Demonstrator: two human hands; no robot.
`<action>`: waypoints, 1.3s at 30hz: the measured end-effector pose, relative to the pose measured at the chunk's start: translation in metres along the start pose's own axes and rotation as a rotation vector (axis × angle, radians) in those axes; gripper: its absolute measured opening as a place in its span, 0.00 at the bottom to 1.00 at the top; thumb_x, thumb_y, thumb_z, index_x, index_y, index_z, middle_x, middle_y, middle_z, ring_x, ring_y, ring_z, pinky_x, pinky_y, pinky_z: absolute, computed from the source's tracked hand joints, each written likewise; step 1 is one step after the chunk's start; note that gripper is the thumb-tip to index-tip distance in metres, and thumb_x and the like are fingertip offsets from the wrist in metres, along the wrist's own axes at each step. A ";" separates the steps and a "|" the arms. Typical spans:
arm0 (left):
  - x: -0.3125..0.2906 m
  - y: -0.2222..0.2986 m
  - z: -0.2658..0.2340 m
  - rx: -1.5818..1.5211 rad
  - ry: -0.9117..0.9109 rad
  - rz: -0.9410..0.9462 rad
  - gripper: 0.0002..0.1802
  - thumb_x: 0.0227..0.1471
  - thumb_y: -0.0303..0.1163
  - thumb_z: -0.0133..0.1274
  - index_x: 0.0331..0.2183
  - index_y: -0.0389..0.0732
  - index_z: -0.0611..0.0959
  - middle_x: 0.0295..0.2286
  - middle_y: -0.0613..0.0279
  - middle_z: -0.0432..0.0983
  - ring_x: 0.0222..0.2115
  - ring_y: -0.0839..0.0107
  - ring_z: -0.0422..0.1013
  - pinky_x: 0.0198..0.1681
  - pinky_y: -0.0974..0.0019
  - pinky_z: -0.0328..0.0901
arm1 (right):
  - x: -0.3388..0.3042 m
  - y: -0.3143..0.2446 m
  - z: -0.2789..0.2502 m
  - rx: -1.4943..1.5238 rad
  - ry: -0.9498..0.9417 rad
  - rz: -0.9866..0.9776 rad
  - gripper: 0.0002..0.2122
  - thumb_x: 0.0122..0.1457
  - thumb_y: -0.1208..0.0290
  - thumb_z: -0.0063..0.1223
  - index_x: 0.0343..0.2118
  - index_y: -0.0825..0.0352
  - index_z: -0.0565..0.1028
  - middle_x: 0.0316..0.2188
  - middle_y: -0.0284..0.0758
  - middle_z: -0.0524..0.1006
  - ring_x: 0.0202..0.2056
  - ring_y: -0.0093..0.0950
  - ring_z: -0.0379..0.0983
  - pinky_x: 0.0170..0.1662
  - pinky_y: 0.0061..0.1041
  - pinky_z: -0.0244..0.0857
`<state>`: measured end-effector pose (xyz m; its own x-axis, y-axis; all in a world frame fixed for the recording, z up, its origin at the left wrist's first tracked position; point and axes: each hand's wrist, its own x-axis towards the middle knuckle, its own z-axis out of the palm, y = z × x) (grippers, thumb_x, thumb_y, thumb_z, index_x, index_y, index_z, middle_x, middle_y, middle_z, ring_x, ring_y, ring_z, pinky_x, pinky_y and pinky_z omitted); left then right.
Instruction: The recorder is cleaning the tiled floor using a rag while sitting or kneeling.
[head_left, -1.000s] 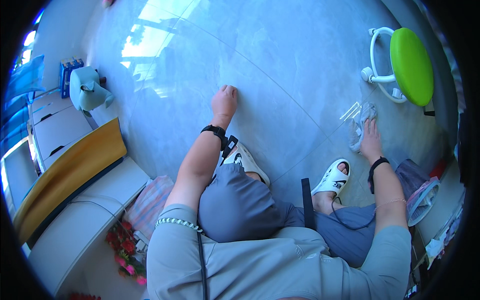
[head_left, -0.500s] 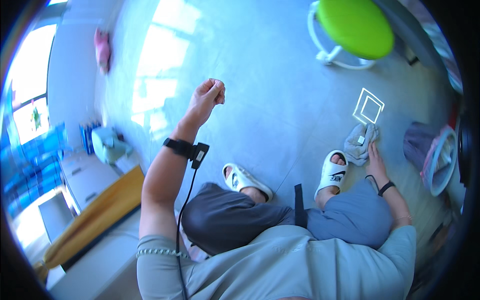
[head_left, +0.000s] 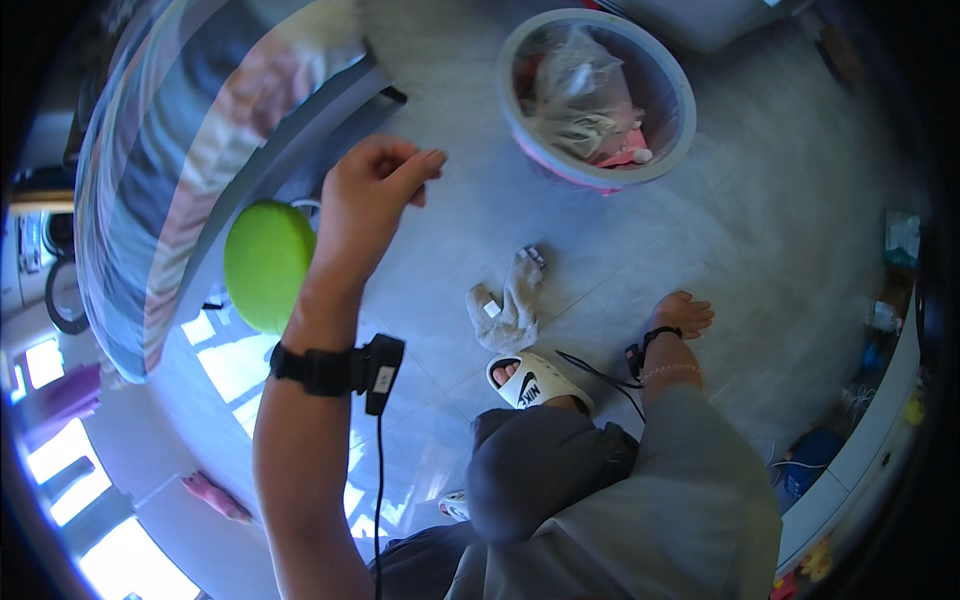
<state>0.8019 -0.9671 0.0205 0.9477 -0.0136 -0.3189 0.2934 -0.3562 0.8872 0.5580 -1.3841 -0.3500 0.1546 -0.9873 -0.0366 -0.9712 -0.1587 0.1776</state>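
Observation:
My left hand (head_left: 372, 200) is raised over the floor, thumb and fingers drawn together. Whether anything small sits between them I cannot make out. Low at the right, my right hand (head_left: 684, 315) has its fingers stretched out and holds nothing. Between the two hands a crumpled grey cloth (head_left: 515, 310) with a small white tag lies on the floor, touched by neither. In front of it stands a round waste bin (head_left: 612, 180) with a pale rim. Clear plastic bags (head_left: 580, 85) and pink scraps fill it.
A green round stool (head_left: 268, 265) is beyond my left forearm, beside a bed with a striped cover (head_left: 190, 130). My white slide sandal (head_left: 540, 385) is just behind the cloth. Cables run from both wrists. Along the right wall lie a dark blue bag (head_left: 810, 460) and small items.
My view has swung to the right, bringing the bin ahead of me. My right hand has left the grey cloth, which stays on the floor. My left hand remains raised with fingers closed.

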 end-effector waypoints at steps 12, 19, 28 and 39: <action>0.109 0.080 0.124 0.505 -0.283 0.421 0.23 0.57 0.25 0.57 0.55 0.42 0.82 0.66 0.51 0.61 0.40 0.72 0.74 0.48 0.66 0.70 | -0.005 -0.012 -0.024 0.027 -0.027 -0.027 0.31 0.66 0.58 0.38 0.70 0.68 0.55 0.72 0.50 0.51 0.73 0.46 0.44 0.71 0.53 0.44; 0.118 0.098 0.133 0.686 -0.260 0.413 0.21 0.56 0.25 0.57 0.53 0.42 0.82 0.64 0.50 0.63 0.54 0.59 0.73 0.55 0.61 0.67 | 0.011 -0.016 -0.035 0.026 0.015 -0.062 0.32 0.65 0.59 0.38 0.70 0.67 0.54 0.72 0.50 0.51 0.73 0.45 0.44 0.72 0.53 0.42; 0.016 0.010 0.046 0.622 -0.057 0.477 0.15 0.58 0.23 0.53 0.48 0.41 0.82 0.47 0.53 0.79 0.50 0.54 0.75 0.55 0.58 0.68 | 0.006 -0.024 -0.043 0.043 -0.055 -0.098 0.33 0.66 0.57 0.35 0.71 0.69 0.52 0.73 0.50 0.49 0.73 0.46 0.44 0.71 0.53 0.42; -0.357 -0.254 -0.188 0.526 0.091 -0.666 0.20 0.63 0.37 0.55 0.54 0.40 0.81 0.50 0.51 0.80 0.49 0.58 0.78 0.52 0.59 0.71 | -0.007 -0.042 -0.088 -0.282 -0.197 -0.671 0.22 0.65 0.60 0.40 0.53 0.72 0.73 0.53 0.49 0.74 0.55 0.46 0.70 0.59 0.46 0.64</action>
<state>0.4125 -0.6965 -0.0278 0.6112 0.4199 -0.6709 0.7177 -0.6513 0.2462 0.6135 -1.3710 -0.2709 0.6354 -0.6627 -0.3963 -0.5930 -0.7475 0.2992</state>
